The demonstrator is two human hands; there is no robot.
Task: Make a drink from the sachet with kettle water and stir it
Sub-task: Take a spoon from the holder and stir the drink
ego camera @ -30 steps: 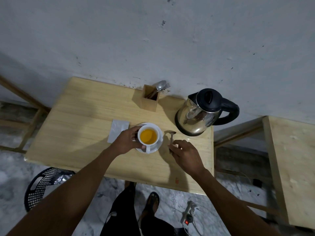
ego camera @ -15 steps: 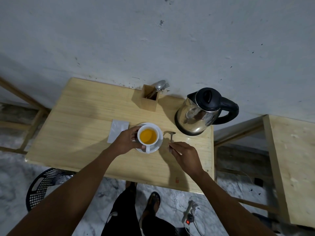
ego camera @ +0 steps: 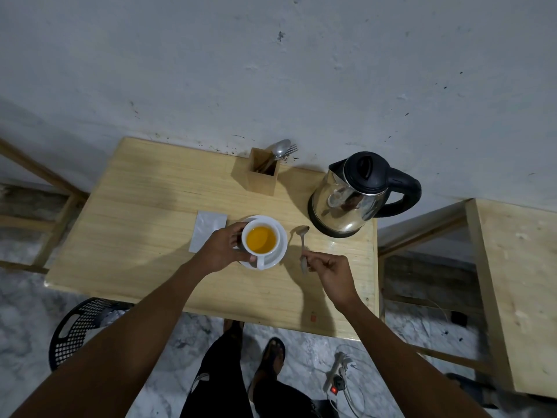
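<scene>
A white cup (ego camera: 261, 240) filled with orange drink stands on a white saucer (ego camera: 280, 236) in the middle of the wooden table (ego camera: 144, 230). My left hand (ego camera: 221, 247) wraps the cup's left side. A metal spoon (ego camera: 302, 242) lies to the right of the saucer, bowl pointing away from me. My right hand (ego camera: 330, 268) pinches the spoon's handle end between its fingertips. A silver sachet (ego camera: 208, 226) lies flat left of the cup. The steel kettle (ego camera: 349, 197) with a black lid and handle stands at the back right.
A wooden holder (ego camera: 262, 173) with a spoon and fork stands at the back by the wall. A second wooden table (ego camera: 515, 291) is to the right. On the floor are a black mesh basket (ego camera: 81, 324) and a power strip (ego camera: 337, 378).
My right hand has slid back toward me along the spoon handle and now pinches its end. The left hand stays on the cup.
</scene>
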